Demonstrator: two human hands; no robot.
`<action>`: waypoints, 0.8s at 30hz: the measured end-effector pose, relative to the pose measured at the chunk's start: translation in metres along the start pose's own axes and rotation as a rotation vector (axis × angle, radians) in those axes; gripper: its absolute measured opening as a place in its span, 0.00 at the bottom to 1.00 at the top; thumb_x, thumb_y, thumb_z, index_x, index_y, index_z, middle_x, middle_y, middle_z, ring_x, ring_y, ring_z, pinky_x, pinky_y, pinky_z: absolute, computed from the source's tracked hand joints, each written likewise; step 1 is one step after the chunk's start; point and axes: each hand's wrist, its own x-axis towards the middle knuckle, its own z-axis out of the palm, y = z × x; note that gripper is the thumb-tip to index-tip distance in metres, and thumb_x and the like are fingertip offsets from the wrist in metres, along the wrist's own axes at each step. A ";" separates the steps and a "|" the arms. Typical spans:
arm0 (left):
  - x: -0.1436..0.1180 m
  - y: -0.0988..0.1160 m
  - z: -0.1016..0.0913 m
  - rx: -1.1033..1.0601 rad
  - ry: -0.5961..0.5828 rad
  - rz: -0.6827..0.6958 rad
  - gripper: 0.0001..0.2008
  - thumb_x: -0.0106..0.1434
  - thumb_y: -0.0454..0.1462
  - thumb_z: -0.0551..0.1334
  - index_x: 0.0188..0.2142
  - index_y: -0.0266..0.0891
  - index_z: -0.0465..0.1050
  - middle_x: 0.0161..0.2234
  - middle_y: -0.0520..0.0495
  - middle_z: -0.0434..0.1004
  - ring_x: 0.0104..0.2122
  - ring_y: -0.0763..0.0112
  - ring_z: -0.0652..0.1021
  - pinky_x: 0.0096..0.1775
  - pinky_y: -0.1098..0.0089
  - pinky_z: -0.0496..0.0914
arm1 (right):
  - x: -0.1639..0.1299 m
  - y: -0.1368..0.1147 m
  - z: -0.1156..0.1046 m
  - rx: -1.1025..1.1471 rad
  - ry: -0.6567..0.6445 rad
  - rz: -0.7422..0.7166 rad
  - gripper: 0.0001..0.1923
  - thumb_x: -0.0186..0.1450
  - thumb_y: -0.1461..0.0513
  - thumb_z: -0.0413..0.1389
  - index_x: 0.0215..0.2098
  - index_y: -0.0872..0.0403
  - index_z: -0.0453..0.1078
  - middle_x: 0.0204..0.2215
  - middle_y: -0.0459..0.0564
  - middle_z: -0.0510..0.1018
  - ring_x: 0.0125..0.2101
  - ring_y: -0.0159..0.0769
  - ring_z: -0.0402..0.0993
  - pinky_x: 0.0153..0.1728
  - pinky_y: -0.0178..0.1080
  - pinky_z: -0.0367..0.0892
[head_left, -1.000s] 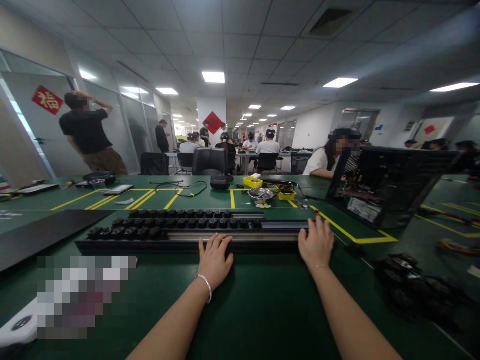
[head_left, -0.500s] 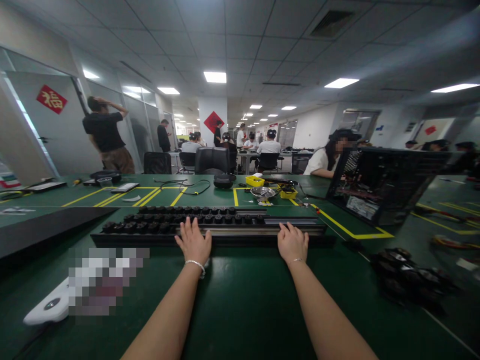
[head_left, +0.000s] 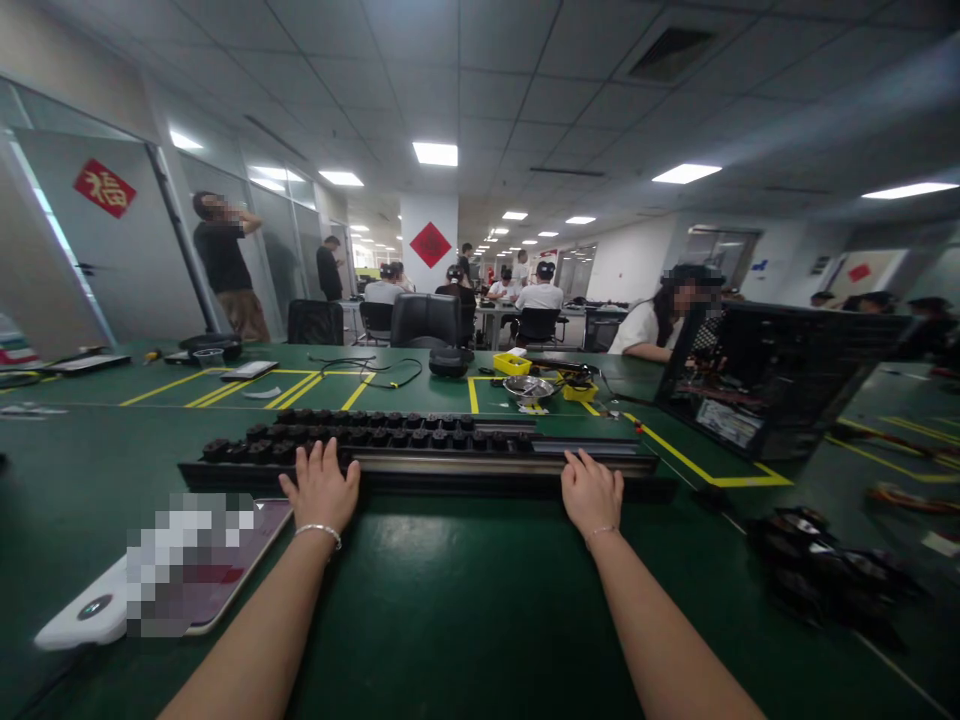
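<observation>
In front of me, a long black rail (head_left: 465,466) with a metallic strip lies across the table, with more rails parallel behind it. Rows of small black round parts (head_left: 379,437) fill the left stretch of these rails. My left hand (head_left: 324,487), with a bracelet at the wrist, rests its spread fingers on the front rail beside the last parts of its row. Over the right end of the same rail lies my right hand (head_left: 592,492), fingers apart and slightly bent. Neither hand has anything visible in its grasp.
A white device and a phone (head_left: 244,570) lie front left, partly blurred out. An open computer case (head_left: 772,375) stands right, near black parts (head_left: 832,570). Farther back are a metal bowl (head_left: 528,389), a yellow bin (head_left: 511,363) and cables. A person (head_left: 645,325) sits beyond.
My left hand has slid left along the rail, closer to the round parts. The dark flat panel at the left has gone out of view. My right hand has hardly moved.
</observation>
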 end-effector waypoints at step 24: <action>-0.002 0.009 0.001 -0.093 -0.008 0.002 0.27 0.63 0.44 0.43 0.58 0.35 0.53 0.59 0.37 0.57 0.62 0.55 0.50 0.57 0.42 0.48 | 0.001 -0.003 -0.003 0.003 0.032 0.025 0.23 0.63 0.59 0.40 0.51 0.48 0.68 0.54 0.47 0.67 0.50 0.41 0.62 0.56 0.50 0.42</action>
